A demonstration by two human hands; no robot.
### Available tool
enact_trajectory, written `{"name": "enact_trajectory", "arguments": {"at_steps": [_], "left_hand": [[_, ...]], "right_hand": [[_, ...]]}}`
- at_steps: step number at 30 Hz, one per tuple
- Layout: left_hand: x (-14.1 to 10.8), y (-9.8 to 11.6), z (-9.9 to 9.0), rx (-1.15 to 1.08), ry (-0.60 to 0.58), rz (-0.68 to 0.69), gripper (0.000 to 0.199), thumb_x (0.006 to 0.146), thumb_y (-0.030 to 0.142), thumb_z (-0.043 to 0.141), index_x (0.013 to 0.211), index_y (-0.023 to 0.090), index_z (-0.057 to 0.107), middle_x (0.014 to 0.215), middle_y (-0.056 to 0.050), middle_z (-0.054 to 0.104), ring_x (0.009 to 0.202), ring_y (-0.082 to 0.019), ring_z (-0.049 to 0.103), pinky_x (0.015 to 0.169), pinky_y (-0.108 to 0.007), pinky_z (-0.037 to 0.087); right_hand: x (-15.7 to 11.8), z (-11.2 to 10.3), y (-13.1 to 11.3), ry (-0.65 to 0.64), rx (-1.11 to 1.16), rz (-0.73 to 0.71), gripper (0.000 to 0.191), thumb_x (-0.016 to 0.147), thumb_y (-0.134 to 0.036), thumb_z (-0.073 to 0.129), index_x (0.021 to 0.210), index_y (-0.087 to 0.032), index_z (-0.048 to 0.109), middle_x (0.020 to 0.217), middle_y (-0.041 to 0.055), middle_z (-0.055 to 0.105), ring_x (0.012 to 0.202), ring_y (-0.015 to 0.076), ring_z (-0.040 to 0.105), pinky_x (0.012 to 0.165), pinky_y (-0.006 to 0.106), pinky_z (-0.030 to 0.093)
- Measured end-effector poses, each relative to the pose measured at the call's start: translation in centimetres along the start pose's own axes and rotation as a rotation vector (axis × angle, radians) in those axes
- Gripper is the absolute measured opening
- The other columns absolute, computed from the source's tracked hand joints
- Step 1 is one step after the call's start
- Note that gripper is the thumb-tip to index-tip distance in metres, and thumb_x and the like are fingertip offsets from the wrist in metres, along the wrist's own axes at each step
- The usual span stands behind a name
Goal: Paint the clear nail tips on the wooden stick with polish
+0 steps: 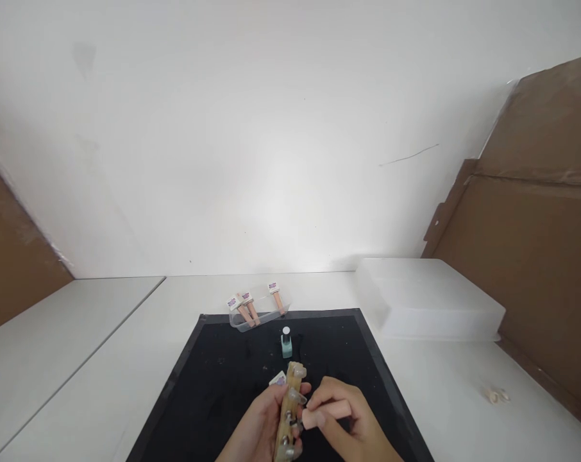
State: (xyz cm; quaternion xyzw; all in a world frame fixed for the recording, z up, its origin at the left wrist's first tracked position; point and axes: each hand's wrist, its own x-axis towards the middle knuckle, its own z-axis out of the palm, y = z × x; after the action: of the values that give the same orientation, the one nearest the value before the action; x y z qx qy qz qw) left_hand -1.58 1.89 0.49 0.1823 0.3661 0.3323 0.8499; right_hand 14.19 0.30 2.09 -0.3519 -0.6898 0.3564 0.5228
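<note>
Left hand (259, 428) clamped round wooden nail-tip stand (289, 410), near edge of black mat (213, 378); stand's lower end and both wrists cut off by frame. Right hand (343, 423) pinches peach practice finger (325, 412) just beside stand (contact unclear). Mint polish bottle (286, 342) upright, farther on mat. Clear tray (254, 319) with three more fingers at mat's far edge; labels unreadable. White box (428, 298) right on counter (102, 359).

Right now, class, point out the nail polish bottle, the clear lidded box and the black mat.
nail polish bottle (286, 346), head view, on its pale green glass body.
clear lidded box (429, 298), head view, on its lid.
black mat (213, 378), head view, on a bare left part.
</note>
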Motion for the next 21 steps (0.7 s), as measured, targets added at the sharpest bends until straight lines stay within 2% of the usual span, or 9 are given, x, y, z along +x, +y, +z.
{"name": "enact_trajectory", "arguments": {"at_steps": [4, 9, 14, 18, 21], "left_hand": [[0.2, -0.3, -0.4, -0.001, -0.016, 0.015, 0.031, 0.076, 0.037, 0.046, 0.094, 0.014, 0.055, 0.059, 0.001, 0.05, 0.048, -0.008, 0.044, 0.052, -0.023, 0.032], [0.1, -0.3, -0.4, -0.021, 0.011, 0.01, 0.035, 0.075, 0.039, 0.047, 0.098, 0.013, 0.054, 0.064, 0.0, 0.053, 0.051, -0.008, 0.046, 0.053, -0.023, 0.033], [-0.3, 0.3, 0.4, 0.003, 0.068, 0.002, 0.034, 0.075, 0.035, 0.047, 0.099, 0.012, 0.053, 0.06, 0.001, 0.051, 0.049, -0.008, 0.044, 0.052, -0.023, 0.033], [-0.3, 0.2, 0.4, -0.004, 0.058, -0.002, 0.032, 0.075, 0.035, 0.047, 0.098, 0.012, 0.053, 0.06, 0.001, 0.05, 0.049, -0.008, 0.044, 0.051, -0.022, 0.032], [-0.2, 0.1, 0.2, -0.007, 0.034, 0.002, 0.033, 0.074, 0.036, 0.049, 0.097, 0.013, 0.054, 0.061, 0.002, 0.05, 0.049, -0.008, 0.044, 0.051, -0.022, 0.032]], "right_hand": [[0.3, 0.1, 0.1, -0.055, -0.031, -0.027, 0.011, 0.075, -0.015, 0.054, 0.076, -0.018, 0.064, 0.064, 0.0025, 0.064, 0.058, 0.0154, 0.059, 0.057, 0.026, 0.046], [0.4, 0.2, 0.4, -0.03, -0.063, 0.021, 0.015, 0.075, -0.014, 0.052, 0.063, -0.017, 0.062, 0.058, 0.0011, 0.062, 0.051, 0.0135, 0.055, 0.051, 0.023, 0.043], [0.3, -0.1, 0.3, 0.0, -0.087, 0.086, 0.022, 0.075, -0.013, 0.05, 0.054, -0.016, 0.056, 0.052, -0.0007, 0.057, 0.047, 0.0122, 0.051, 0.046, 0.022, 0.039], [0.3, -0.4, -0.4, -0.012, -0.076, 0.087, 0.024, 0.079, -0.014, 0.049, 0.056, -0.016, 0.058, 0.058, 0.0015, 0.059, 0.053, 0.0138, 0.055, 0.052, 0.023, 0.042], [0.5, -0.5, -0.8, -0.041, -0.045, 0.046, 0.017, 0.08, -0.016, 0.051, 0.067, -0.017, 0.063, 0.065, 0.0027, 0.062, 0.06, 0.0157, 0.059, 0.058, 0.025, 0.045]]}}
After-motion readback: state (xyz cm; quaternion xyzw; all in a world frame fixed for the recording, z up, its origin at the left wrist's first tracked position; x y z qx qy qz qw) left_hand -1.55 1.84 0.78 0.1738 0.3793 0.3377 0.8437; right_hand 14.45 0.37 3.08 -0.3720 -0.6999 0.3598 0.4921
